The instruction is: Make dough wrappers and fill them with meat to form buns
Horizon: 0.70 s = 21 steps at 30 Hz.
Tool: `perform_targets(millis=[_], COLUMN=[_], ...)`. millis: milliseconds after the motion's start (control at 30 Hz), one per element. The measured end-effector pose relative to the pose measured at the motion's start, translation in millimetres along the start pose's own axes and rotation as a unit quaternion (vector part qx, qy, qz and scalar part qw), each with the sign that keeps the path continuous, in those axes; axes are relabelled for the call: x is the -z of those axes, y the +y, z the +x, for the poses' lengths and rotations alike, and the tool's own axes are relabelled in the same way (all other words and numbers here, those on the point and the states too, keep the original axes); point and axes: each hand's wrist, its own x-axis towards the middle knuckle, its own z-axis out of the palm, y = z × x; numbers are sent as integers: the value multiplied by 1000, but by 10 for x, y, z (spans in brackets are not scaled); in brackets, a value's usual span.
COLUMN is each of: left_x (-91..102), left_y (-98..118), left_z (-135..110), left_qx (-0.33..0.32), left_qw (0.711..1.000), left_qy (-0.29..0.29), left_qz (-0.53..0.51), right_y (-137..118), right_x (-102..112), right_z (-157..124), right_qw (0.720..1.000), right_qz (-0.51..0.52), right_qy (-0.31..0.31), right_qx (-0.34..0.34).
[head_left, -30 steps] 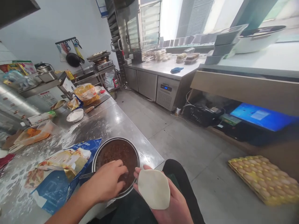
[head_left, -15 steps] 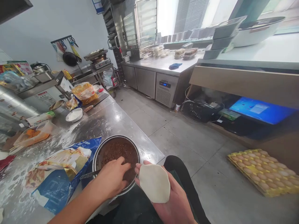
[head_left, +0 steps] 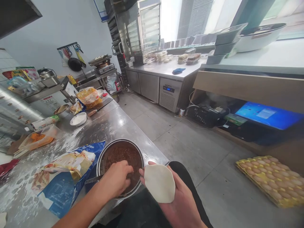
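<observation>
Dough round [head_left: 159, 183]: pale, smooth and thin, lying flat on the person's right hand [head_left: 181, 198], held off the bench [head_left: 125, 126] just past its near right corner.
Right hand: palm up, fingers nearly straight beneath the dough, a few tips showing at its upper left rim; nothing grips the round from above.
Left hand [head_left: 117, 180]: palm down, reaching over the rim of the steel pot [head_left: 121, 141], fingers bent and narrowed toward the thumb; from where I stand I cannot tell whether they pinch anything.
Steel pot: round and upright by the bench's near right corner, with a dark brown, moist mass [head_left: 121, 152] inside.
Metal handle [head_left: 93, 180]: sticks out past the pot's left rim, close to the left forearm.
Blue printed bag [head_left: 59, 196]: crumpled, lying just left of the pot.
Bench top: steel, streaked with white powder [head_left: 68, 138] toward its left side.
Toward the bench's far end: a bowl of white powder [head_left: 78, 124], a brown-handled tool [head_left: 92, 113] beside it, and a clear bag with yellow-orange contents [head_left: 89, 97].
Floor: a yellow egg tray [head_left: 262, 175] loaded with brown eggs, well apart from the bench.
</observation>
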Motion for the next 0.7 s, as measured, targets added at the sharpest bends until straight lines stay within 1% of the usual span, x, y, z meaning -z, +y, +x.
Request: perform_targets(millis=[133, 233, 333, 400, 467, 500, 567, 700], left_x=[61, 236, 522, 705, 816, 835, 801, 645], left_y=[-151, -204, -145, -44, 85, 150, 263, 373], left_z=[-22, -95, -218, -298, -347, -357, -353, -366], left_qx=[-17, -21, -14, -14, -23, -29, -35, -43], left_qw=[994, 989, 986, 984, 985, 985, 986, 990], left_qy=[23, 41, 72, 90, 104, 111, 118, 106], left_qz=[-103, -140, -153, -151, -138, -129, -113, -88], right_y=[-38, -32, 42, 136, 251, 308, 408, 504], right_x=[-124, -266, -445, -565, -665, -704, -751, -738], right_z=[17, 63, 125, 175, 231, 258, 307, 370], right_qw=[998, 995, 994, 996, 998, 999, 998, 996], right_qz=[-37, -48, -43, -32, -10, 5, 40, 77], right_qy=[36, 64, 74, 72, 60, 51, 44, 31], right_qx=[26, 54, 64, 45, 14, -2, -24, -19])
